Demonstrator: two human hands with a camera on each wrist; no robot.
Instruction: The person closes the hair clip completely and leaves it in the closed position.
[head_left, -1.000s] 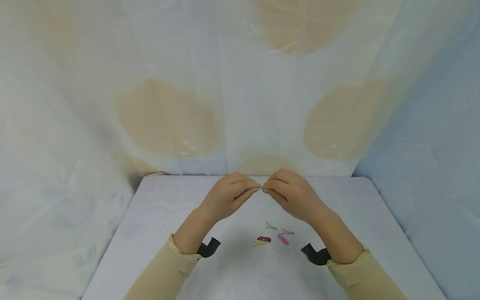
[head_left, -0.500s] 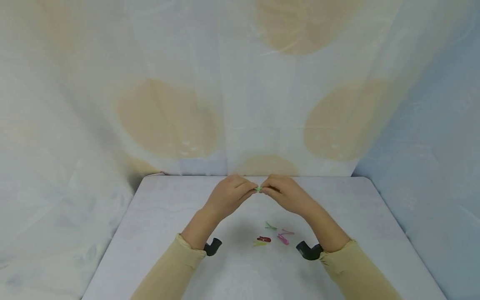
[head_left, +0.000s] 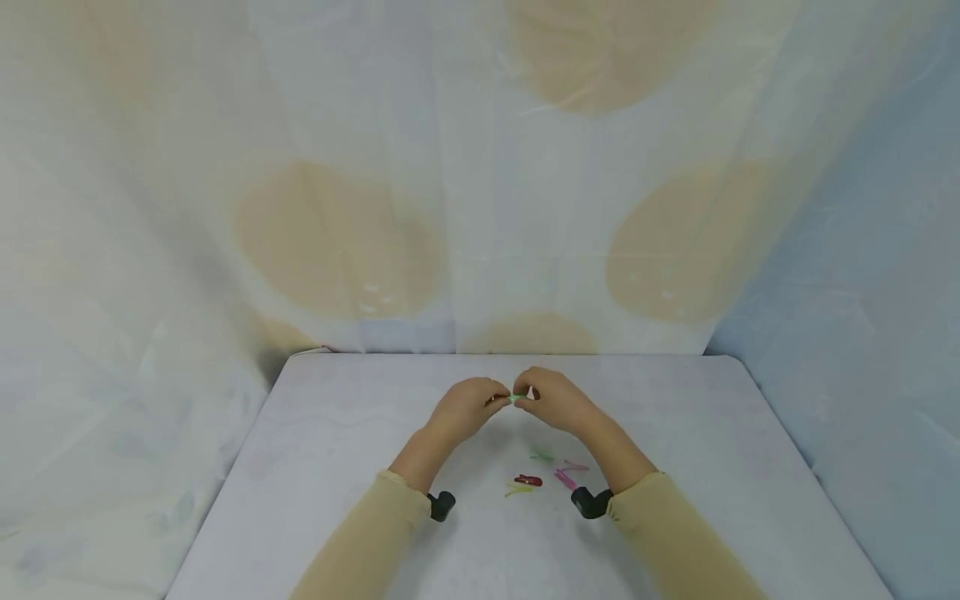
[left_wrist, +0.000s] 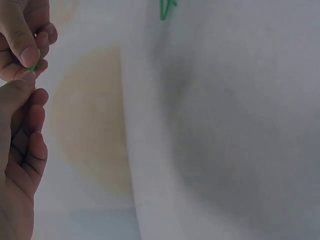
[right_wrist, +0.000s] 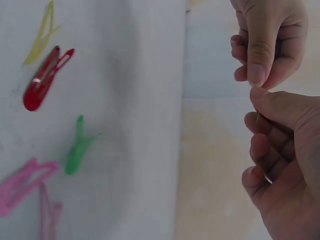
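Note:
Both hands meet above the middle of the white table [head_left: 315, 467] and pinch one small green hair clip [head_left: 516, 397] between their fingertips. My left hand [head_left: 468, 406] holds its left end, my right hand [head_left: 551, 400] its right end. In the left wrist view only a sliver of the green clip [left_wrist: 33, 66] shows between thumb and fingers. The right wrist view hides the held clip behind the fingertips [right_wrist: 257, 75]. Several loose clips lie on the table below the hands: a green one [head_left: 541, 455], a red one [head_left: 528, 480], a yellow one [head_left: 517, 491] and pink ones [head_left: 566, 477].
A pale cloth with large beige spots [head_left: 337, 242] hangs behind and beside the table. The loose clips also show in the right wrist view: yellow clip [right_wrist: 42, 35], red clip [right_wrist: 45, 80], green clip [right_wrist: 77, 150], pink clip [right_wrist: 22, 185].
Both hands have moved down and farther out over the table, still pinching the green clip together. The arms have stretched forward. The loose clips have not moved.

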